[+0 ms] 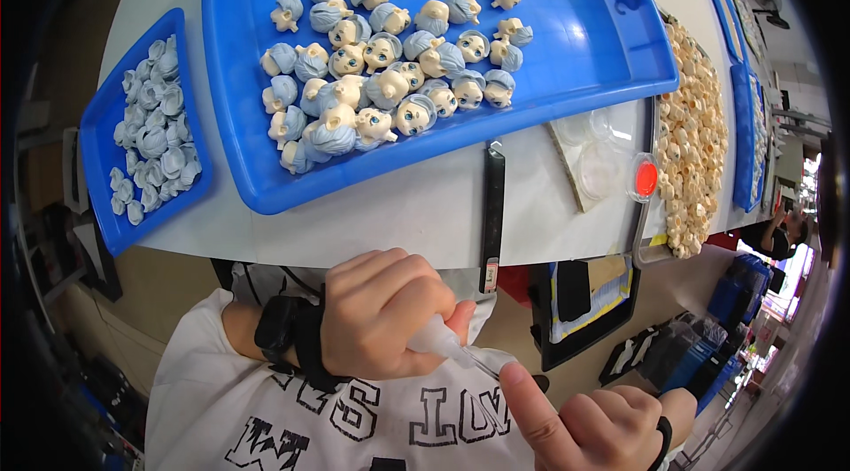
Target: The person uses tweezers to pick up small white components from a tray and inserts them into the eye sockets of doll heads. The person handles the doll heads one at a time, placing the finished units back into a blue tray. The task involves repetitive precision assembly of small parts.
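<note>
- Your left hand [381,316] gripped a translucent white plastic squeeze bottle [433,338] above your lap.
- Your right hand [595,428] pointed its index at the thin nozzle [481,366]; hold unclear.
- Oversqueezing risked drips on your white printed shirt [390,422].

I'm dressed in a white top [190,356], its front printed with large block letters [354,409] drawn in black outline, hollow inside, set in slanting rows. The white sleeve [211,316] on my left side is loose and wrinkled. On my left wrist I wear a black watch [275,329] with a chunky, round-cornered case, and next to it, nearer the hand, a broad black band [312,345] (soft-looking, perhaps cloth, though I can't be sure). My right wrist carries a thinner black band [660,444], narrow as a cord. My left hand [376,316] and right hand [598,427] are bare.
</note>
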A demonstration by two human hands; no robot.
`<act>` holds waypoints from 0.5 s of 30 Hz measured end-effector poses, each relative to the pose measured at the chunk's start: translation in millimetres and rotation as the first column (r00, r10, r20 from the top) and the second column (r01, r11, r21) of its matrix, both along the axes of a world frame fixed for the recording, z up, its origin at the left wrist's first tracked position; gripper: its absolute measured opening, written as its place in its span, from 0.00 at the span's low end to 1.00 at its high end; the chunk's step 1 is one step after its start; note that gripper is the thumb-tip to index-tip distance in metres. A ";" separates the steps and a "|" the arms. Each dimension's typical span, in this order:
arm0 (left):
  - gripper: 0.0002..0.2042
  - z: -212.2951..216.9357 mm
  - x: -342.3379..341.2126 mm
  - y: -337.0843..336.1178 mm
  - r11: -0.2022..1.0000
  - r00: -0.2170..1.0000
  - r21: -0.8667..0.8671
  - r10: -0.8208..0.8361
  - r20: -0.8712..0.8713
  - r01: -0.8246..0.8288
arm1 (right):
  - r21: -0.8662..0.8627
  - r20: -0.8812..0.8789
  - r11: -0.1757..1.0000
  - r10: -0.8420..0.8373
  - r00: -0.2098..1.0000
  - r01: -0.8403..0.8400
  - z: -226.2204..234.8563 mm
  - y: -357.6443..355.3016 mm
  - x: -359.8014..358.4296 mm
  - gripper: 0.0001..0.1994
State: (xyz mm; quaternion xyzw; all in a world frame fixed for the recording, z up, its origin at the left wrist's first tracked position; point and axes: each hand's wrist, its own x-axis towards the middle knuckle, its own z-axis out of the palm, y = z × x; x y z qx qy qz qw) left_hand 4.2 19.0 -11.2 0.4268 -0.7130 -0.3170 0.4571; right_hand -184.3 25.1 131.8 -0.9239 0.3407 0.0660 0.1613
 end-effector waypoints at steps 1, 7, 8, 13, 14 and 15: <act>0.11 -0.3 0.2 0.2 1.000 1.000 -0.001 0.009 -0.008 -0.009 | -0.019 0.008 1.000 -0.001 1.000 0.001 -2.1 2.4 -0.4 0.28; 0.11 -1.4 -2.4 0.2 0.996 0.995 -0.038 0.072 -0.073 -0.074 | -0.127 0.084 0.991 -0.027 0.996 0.037 -12.3 7.7 5.5 0.29; 0.11 -1.2 -1.0 -0.8 0.996 0.995 -0.046 0.069 -0.074 -0.072 | -0.145 0.098 0.988 -0.030 0.995 0.044 -14.0 8.3 6.6 0.28; 0.14 3.4 1.0 -1.8 0.993 0.984 -0.068 0.086 -0.159 -0.098 | -0.208 0.189 0.978 0.072 0.979 -0.032 -23.0 9.3 2.1 0.24; 0.15 2.6 -0.4 -1.4 0.991 0.977 -0.085 0.089 -0.194 -0.107 | -0.214 0.207 0.975 0.110 0.972 -0.065 -23.6 8.1 0.3 0.23; 0.15 1.5 -1.7 -0.7 0.988 0.969 -0.101 0.091 -0.229 -0.117 | -0.222 0.217 0.969 0.161 0.963 -0.112 -23.1 4.2 -2.2 0.23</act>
